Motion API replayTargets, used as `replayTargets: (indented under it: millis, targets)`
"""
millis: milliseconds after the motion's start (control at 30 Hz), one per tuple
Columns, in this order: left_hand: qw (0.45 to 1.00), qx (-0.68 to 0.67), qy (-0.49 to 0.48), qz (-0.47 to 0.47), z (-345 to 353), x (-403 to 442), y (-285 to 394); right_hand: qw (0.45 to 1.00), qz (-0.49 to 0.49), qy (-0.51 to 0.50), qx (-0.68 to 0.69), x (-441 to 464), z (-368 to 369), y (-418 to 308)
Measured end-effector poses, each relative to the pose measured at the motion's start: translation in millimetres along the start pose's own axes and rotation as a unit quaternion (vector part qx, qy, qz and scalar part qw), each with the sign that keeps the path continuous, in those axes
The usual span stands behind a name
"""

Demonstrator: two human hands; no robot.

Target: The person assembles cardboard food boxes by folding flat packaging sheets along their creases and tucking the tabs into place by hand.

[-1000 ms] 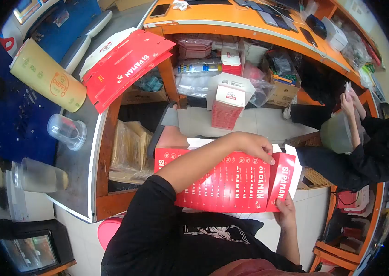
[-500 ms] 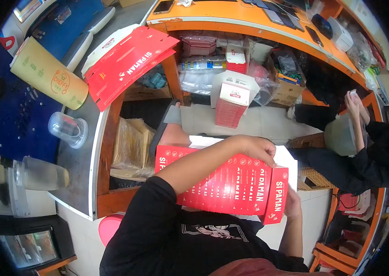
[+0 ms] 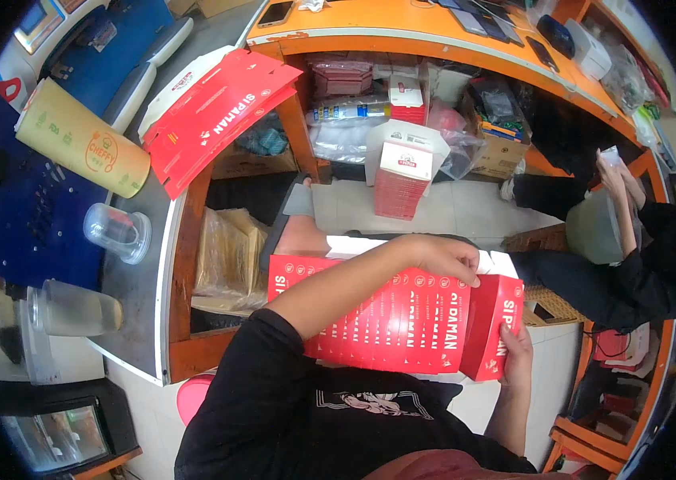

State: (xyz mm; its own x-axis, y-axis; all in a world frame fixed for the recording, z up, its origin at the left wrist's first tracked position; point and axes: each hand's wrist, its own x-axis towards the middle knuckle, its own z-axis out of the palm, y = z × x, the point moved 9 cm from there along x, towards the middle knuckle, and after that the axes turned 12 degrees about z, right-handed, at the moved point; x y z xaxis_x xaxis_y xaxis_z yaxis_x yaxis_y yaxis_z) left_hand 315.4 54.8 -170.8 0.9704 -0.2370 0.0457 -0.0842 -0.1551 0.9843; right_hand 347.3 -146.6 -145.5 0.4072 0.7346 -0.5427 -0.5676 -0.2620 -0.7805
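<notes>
A row of flat red cardboard boxes (image 3: 386, 324), printed "SI PAMAN", leans overlapped across the person's lap. At its right end, one red box (image 3: 494, 328) stands angled away from the others, with a plain red side panel showing. My right hand (image 3: 517, 356) grips that end box by its right side, thumb on the printed face. My left arm crosses above the row, and my left hand (image 3: 448, 260) has bent fingers pinching the top edge near the same box. White inner flaps (image 3: 498, 262) show behind my left fingers.
A stack of folded boxes (image 3: 402, 180) stands on the floor ahead. More flat red cartons (image 3: 226, 112) lie on the left counter beside a tall paper cup (image 3: 86, 140) and a clear plastic cup (image 3: 118, 230). Another person (image 3: 618, 272) sits at right holding a tub.
The end box has shifted right and turned, opening a gap from the row. My right hand has moved from behind its edge onto its printed face. My left hand stays nearly in place.
</notes>
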Motion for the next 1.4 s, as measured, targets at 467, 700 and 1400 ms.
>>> replayTargets:
  millis: [467, 700, 1400]
  targets:
    - [0.999, -0.025, -0.001, -0.032, 1, -6, 1, 1.0, 0.024, -0.009, 0.012, 3, 11, 22]
    - [0.997, 0.008, 0.012, -0.072, 4, -7, 1, 0.988, 0.119, -0.084, -0.051, 15, 21, 29]
    - [0.989, -0.082, -0.047, -0.115, 13, -9, -5, 0.947, -0.096, -0.017, -0.306, 80, -4, -4]
